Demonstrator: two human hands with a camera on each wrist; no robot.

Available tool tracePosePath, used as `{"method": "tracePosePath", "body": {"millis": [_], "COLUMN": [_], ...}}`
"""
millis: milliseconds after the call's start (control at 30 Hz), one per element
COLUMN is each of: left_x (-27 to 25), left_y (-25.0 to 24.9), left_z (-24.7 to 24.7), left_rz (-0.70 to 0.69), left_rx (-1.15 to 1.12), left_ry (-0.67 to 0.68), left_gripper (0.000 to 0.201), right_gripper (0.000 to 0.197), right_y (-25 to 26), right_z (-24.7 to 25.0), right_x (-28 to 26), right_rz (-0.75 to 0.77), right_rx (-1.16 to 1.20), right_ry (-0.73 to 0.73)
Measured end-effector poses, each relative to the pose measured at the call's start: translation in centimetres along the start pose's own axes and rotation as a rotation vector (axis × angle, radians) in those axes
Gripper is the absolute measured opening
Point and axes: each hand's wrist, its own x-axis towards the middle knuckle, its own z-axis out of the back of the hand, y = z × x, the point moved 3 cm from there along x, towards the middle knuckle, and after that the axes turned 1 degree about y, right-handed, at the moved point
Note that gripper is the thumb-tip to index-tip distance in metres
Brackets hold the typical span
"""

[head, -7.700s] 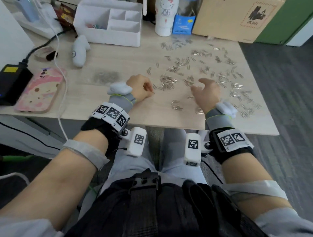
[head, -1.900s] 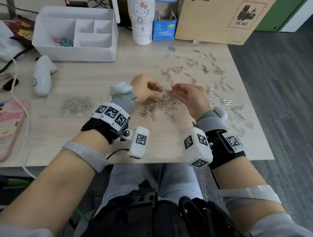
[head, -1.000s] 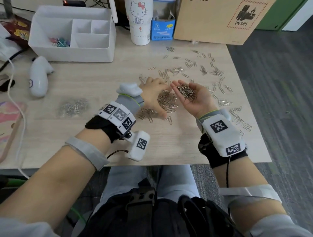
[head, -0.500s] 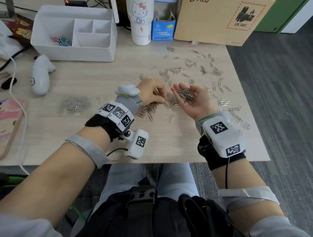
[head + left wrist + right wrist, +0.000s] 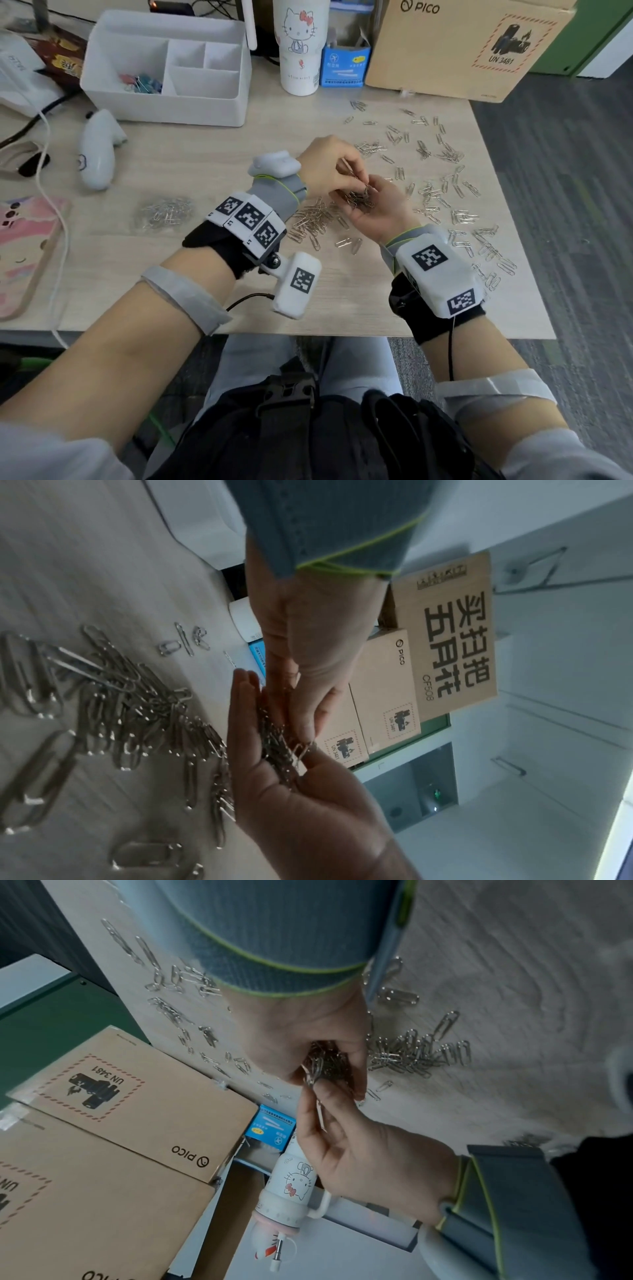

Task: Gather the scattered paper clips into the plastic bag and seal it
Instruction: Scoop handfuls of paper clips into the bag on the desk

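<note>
The paper clips (image 5: 359,199) you've gathered sit as a tangled bunch in your upturned right hand (image 5: 375,209), fingers cupped round them, while your left hand (image 5: 329,168) pinches a few more above that palm. They look light, stiff and slick, and they hook into one another, so you'd likely do better scooping them in clumps from underneath than picking singles; keep the palm hollow or they'll slide off. More lie heaped on the desk (image 5: 342,301) just under your hands (image 5: 313,219) and scattered well out to the right (image 5: 455,192). The plastic bag (image 5: 162,212), already holding some clips, lies flat to your left, limp and clear, best taken by its mouth. The head view alone shows that bag; the right wrist view shows the pinch (image 5: 313,1080) closely; the left wrist view shows the cupped palm edge-on (image 5: 274,739).
</note>
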Motion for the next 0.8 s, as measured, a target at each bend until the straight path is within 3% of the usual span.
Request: {"method": "tracePosePath", "body": {"millis": [133,300,567,667,800], "left_x": [-0.2,-2.2,-7.2,-8.9,-11.1], "left_y": [0.1,0.5,6.0,6.7,7.8], "left_z": [0.5,3.4,8.6,9.6,10.2], "left_rz": [0.012,0.036,0.374,0.524,0.669], "left_rx": [0.060,-0.082,0.168,0.306,0.385], "left_ry": [0.016,-0.134,-0.465,-0.418,-0.283], "left_gripper": [0.020,0.018,0.013,0.017,0.038], "right_gripper": [0.048,0.025,0.023,0.024,0.023], "right_y": [-0.4,-0.9,-3.8,-4.6,-6.0], "right_z": [-0.6,-1.2,-3.6,-3.9,-4.5], "right_x": [0.9,1.5,1.8,2.0,1.7], "right_rz": [-0.017,-0.001,-0.019,-0.024,-0.030], "right_rx": [0.039,0.091,0.017,0.001,-0.021], "right_ry": [-0.001,-0.034,0.010,0.028,0.050]}}
